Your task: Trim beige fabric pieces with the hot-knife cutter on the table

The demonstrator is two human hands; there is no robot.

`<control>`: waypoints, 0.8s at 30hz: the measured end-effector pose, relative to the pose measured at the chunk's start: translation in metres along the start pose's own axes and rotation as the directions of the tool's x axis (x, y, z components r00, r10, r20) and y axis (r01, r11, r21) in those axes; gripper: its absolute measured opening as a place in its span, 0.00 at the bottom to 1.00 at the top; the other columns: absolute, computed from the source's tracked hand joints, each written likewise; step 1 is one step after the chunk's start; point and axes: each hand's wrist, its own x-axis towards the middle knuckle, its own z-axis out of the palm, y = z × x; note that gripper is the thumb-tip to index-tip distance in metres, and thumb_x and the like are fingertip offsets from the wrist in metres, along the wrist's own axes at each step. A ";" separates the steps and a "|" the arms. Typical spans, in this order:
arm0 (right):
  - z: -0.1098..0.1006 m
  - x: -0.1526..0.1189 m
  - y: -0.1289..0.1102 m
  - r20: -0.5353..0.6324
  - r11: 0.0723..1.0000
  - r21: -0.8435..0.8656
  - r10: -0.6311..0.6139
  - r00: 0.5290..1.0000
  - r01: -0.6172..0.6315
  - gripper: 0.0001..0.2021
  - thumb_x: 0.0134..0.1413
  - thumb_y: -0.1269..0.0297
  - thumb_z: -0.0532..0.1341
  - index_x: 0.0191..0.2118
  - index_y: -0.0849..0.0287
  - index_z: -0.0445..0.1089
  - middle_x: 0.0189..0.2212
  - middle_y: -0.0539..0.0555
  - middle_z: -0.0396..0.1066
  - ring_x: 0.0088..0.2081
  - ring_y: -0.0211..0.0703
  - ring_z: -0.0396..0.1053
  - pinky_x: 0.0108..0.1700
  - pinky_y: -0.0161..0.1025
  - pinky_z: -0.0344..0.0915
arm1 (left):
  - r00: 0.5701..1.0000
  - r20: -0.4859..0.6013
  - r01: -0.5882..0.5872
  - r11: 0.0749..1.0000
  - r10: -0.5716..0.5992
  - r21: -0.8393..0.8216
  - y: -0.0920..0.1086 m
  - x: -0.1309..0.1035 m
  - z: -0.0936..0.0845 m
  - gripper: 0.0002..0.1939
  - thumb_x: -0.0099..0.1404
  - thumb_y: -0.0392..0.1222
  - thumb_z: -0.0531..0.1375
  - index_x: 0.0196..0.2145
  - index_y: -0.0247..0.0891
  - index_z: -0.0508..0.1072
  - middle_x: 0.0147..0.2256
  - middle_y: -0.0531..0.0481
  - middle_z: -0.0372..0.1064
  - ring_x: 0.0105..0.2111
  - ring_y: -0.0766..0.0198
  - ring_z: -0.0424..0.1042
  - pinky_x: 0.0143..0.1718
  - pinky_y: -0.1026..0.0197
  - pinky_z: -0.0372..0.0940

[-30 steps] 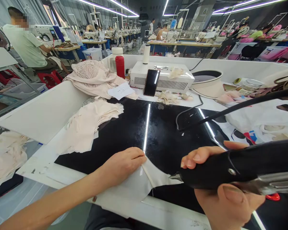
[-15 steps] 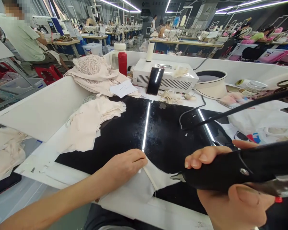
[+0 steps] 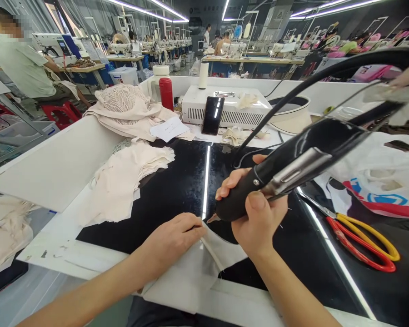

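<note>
A pale, thin fabric piece with a folded strip along it lies over the table's near edge. My left hand pinches its upper corner between thumb and fingers. My right hand is wrapped round a black corded hand tool with a metal lever on its side. The tool's small pointed tip is down by the fabric edge, just right of my left fingertips; whether it touches the cloth I cannot tell. Scissors with red and yellow handles lie to the right on the glossy black table surface.
At left is a stack of cream fabric pieces; behind it, lacy cloth and a paper slip. A phone leans on a white vented box. A red bottle stands nearby. A plastic bag lies right.
My right hand has brought the tool leftward and tilted it up, its tip now near my left fingertips. The scissors have come into sight. My left hand keeps its pinch.
</note>
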 end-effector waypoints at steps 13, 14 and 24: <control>0.001 -0.006 0.008 0.031 1.000 0.024 0.008 0.999 -0.009 0.20 0.57 0.55 0.72 0.52 0.48 0.67 0.33 0.45 0.73 0.27 0.39 0.70 0.28 0.40 0.69 | 0.999 0.010 0.050 0.998 -0.050 -0.023 -0.001 -0.001 0.005 0.10 0.79 0.34 0.53 0.54 0.38 0.70 0.52 0.46 0.69 0.53 0.59 0.71 0.56 0.55 0.72; 0.001 -0.005 0.008 0.031 1.000 0.016 0.010 0.999 -0.010 0.21 0.57 0.54 0.72 0.52 0.48 0.67 0.33 0.45 0.72 0.27 0.40 0.70 0.28 0.40 0.69 | 0.998 0.011 0.055 0.998 -0.055 -0.026 -0.001 -0.001 0.005 0.11 0.79 0.34 0.53 0.54 0.38 0.70 0.52 0.46 0.69 0.53 0.58 0.71 0.56 0.55 0.72; 0.004 -0.005 0.003 -0.003 1.000 -0.016 0.016 1.000 -0.016 0.23 0.55 0.51 0.72 0.52 0.48 0.65 0.32 0.45 0.72 0.26 0.40 0.70 0.28 0.40 0.70 | 0.999 -0.016 0.031 0.999 -0.031 -0.027 -0.001 -0.001 0.004 0.11 0.77 0.32 0.55 0.54 0.36 0.71 0.51 0.45 0.69 0.52 0.58 0.70 0.54 0.55 0.73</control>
